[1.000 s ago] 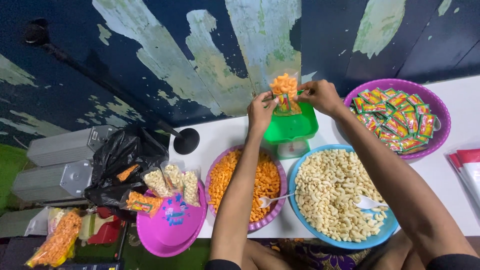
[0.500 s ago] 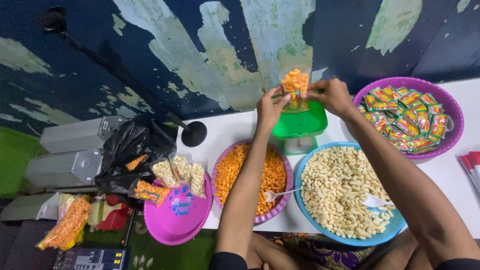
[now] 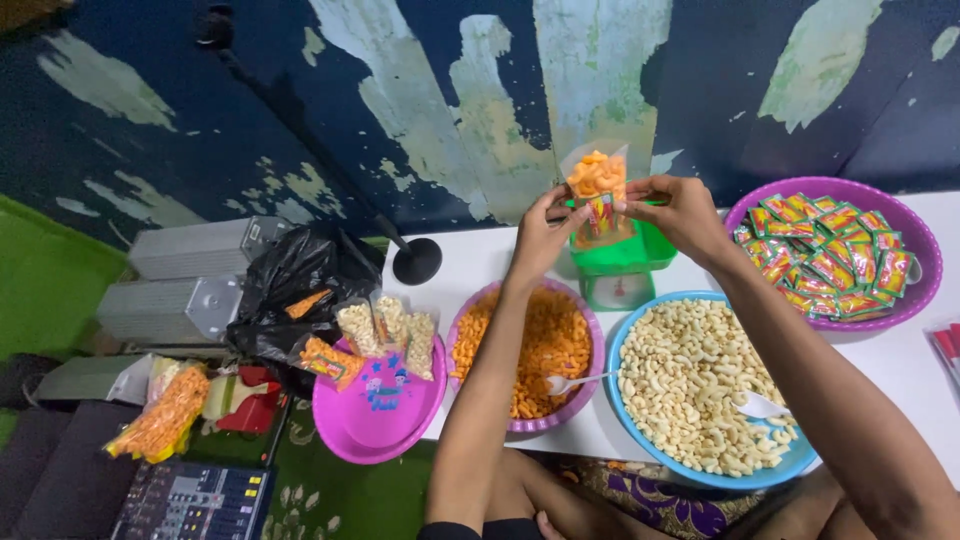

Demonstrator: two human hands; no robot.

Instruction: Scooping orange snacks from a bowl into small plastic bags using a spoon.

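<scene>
Nearest edge: blue basin (image 3: 640, 420) of pale puffed snacks with a white spoon (image 3: 762, 406) lying in it, on the white bench (image 3: 470, 270). Just left of it, purple basin (image 3: 585, 330) of orange snacks, a second white spoon (image 3: 575, 382) resting inside. Further left, a pink tray (image 3: 385, 420) overhangs the bench edge and carries small filled bags (image 3: 390, 325); black plastic sack (image 3: 290, 290) beside them.

Mid bench: green scale (image 3: 625, 265).

Above the scale, both hands meet on one small clear bag of orange snacks (image 3: 598, 190), held upright. Left hand (image 3: 545, 235) grip clamped on the bag's left side, thumb and fingers pinching. Right hand (image 3: 685, 210) grip clamped on the bag's right side likewise. Whether the bag's bottom touches the scale pan, cannot tell.

Far right: purple bowl (image 3: 920, 290) heaped with small green and red sachets (image 3: 825, 250). Behind everything, a dark blue wall with peeling paint (image 3: 450, 90).
</scene>
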